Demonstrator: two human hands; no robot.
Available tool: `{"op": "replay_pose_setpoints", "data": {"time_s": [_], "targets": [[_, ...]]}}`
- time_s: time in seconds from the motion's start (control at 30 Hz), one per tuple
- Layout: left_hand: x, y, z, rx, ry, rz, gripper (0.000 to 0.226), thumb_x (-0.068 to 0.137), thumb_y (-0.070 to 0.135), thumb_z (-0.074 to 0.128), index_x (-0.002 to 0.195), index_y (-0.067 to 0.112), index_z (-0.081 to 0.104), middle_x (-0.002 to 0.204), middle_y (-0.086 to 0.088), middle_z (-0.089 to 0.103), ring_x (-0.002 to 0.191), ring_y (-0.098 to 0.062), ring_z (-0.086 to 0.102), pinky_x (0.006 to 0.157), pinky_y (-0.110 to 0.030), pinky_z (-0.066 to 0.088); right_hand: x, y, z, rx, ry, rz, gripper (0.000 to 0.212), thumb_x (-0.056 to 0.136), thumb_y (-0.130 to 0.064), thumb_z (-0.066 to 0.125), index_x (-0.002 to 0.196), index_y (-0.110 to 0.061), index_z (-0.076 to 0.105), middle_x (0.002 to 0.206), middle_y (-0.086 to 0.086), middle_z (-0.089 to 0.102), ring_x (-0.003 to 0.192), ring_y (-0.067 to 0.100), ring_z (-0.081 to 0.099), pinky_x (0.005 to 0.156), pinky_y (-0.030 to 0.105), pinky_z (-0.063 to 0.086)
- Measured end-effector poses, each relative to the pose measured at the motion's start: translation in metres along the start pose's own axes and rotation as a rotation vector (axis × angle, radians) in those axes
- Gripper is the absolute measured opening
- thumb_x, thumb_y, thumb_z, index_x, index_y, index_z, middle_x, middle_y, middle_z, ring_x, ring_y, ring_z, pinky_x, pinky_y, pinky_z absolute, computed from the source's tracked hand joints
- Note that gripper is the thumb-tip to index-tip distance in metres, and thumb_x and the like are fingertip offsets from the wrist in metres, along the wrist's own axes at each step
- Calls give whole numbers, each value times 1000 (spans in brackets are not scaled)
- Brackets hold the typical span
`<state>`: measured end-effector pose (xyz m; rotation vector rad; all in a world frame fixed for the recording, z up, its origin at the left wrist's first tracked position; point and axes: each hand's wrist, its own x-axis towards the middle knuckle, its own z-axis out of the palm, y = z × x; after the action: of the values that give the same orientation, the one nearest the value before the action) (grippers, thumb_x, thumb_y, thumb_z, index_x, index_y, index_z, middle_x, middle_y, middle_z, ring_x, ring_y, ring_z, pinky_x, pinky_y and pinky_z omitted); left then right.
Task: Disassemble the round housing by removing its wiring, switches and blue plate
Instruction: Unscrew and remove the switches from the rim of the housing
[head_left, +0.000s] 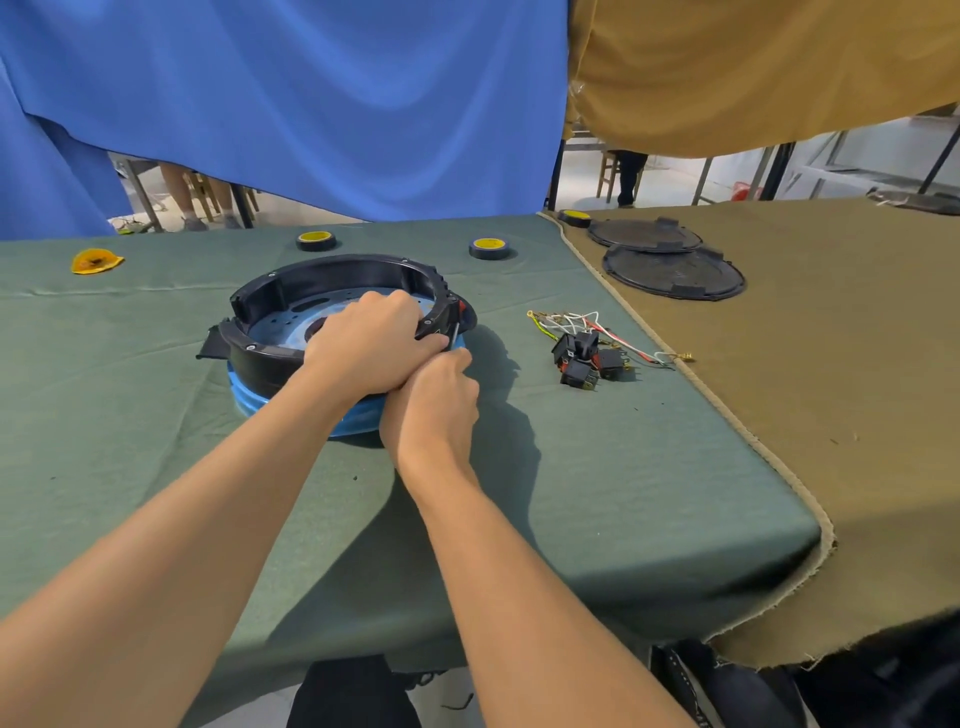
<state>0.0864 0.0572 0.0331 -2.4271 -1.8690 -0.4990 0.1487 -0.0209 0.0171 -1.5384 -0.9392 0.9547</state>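
The round housing (260, 364), blue plate (275, 327) inside, sits on the table (130, 415). My left hand (371, 345) curls its fingers over the right rim. Touching it, my right hand (434, 405) pinches a thin rod (455, 334) there. Right of my fingers lie loose switches (582, 358) and wires (571, 319).

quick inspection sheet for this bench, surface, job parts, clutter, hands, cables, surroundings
surface: green cloth, tan cloth to its right
job's things: round housing on the green cloth, blue plate inside; loose switches beside it
clutter: tape rolls, orange scrap, two black covers
grips: left hand holds the housing rim; right hand pinches a thin wire there
cables: wire bundle on the loose switches
surroundings: blue curtain, tan curtain
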Motion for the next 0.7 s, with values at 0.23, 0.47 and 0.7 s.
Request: {"op": "replay_pose_setpoints", "data": {"time_s": [0.23, 0.47, 0.7], "targets": [[6, 1, 2, -34, 18, 7, 37, 89, 44, 57, 68, 14, 50, 68, -5, 49, 60, -22, 46, 50, -32, 29, 22, 13, -6, 33, -19, 1, 17, 98, -13, 38, 107, -2, 47, 98, 16, 51, 85, 30, 53, 68, 33, 40], [7, -5, 6, 4, 62, 25, 38, 90, 47, 55, 65, 19, 46, 66, -3, 48, 57, -20, 44, 47, -30, 27, 45, 18, -46, 733, -340, 270, 34, 103, -10, 34, 70, -14, 39, 50, -3, 28, 33, 6, 21, 29, 19, 18], [4, -5, 3, -2, 37, 20, 41, 90, 47, 55, 64, 16, 48, 65, -5, 51, 58, -21, 46, 47, -30, 27, 55, 19, -58, -549, -189, -327, 14, 99, -18, 41, 87, -13, 46, 91, 15, 54, 76, 27, 40, 64, 33, 30]]}}
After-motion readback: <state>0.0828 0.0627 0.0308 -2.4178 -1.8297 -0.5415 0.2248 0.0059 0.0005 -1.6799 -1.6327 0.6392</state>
